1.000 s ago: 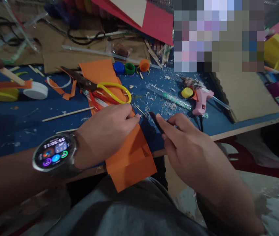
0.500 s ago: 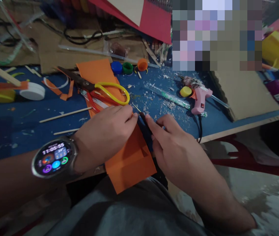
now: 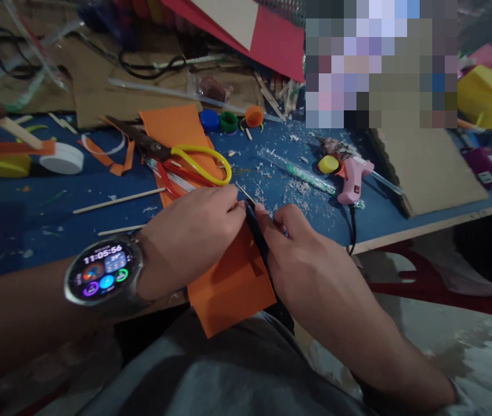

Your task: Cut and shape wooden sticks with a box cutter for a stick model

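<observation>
My left hand (image 3: 200,228), a smartwatch (image 3: 105,268) on its wrist, rests over a strip of orange paper (image 3: 233,283), fingers curled and pressed together. Whatever its fingertips pinch is hidden. My right hand (image 3: 302,248) is closed around a thin, dark tool with a narrow pale tip (image 3: 246,193), which points up and left past the left fingertips. The tool's exact kind is unclear. Just beyond my left hand lie yellow-handled scissors (image 3: 202,160), with red handles (image 3: 170,180) partly under them. Two thin wooden sticks (image 3: 118,200) lie left of my left hand.
A pink glue gun (image 3: 352,176) with a black cord lies to the right, near a clear tube (image 3: 302,173) and white shavings. Bottle caps (image 3: 228,121) sit behind the scissors. Cardboard (image 3: 436,167) lies at the right, and a wheeled craft piece (image 3: 59,157) at the left.
The view has shifted slightly. My right fingers have moved a little along the thin tool toward its tip; both hands stay close together over the orange paper.
</observation>
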A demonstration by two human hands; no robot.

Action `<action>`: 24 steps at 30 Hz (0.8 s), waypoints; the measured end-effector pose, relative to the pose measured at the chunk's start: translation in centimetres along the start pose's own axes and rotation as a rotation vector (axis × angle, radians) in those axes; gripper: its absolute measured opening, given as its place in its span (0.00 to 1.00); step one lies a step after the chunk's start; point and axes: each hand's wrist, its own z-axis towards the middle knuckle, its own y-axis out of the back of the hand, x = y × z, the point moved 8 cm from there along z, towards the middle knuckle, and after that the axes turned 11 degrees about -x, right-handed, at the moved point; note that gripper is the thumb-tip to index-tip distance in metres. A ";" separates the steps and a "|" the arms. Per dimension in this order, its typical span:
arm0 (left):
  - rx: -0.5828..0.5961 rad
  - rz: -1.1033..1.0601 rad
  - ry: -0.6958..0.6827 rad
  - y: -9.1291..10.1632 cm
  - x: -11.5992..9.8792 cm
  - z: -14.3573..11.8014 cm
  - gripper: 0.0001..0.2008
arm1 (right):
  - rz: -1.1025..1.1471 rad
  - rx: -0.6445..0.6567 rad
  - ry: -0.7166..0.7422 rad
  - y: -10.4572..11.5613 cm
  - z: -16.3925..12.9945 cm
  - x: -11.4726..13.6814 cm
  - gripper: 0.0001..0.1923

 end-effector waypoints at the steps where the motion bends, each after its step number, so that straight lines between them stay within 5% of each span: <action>1: -0.013 0.001 0.000 0.1 0.0 0.0 0.18 | -0.012 -0.003 -0.003 0.0 0.1 0.0 0.32; 24: -0.073 0.020 -0.012 0.5 -0.2 -0.1 0.17 | 0.090 -0.014 0.017 0.3 0.2 -0.1 0.32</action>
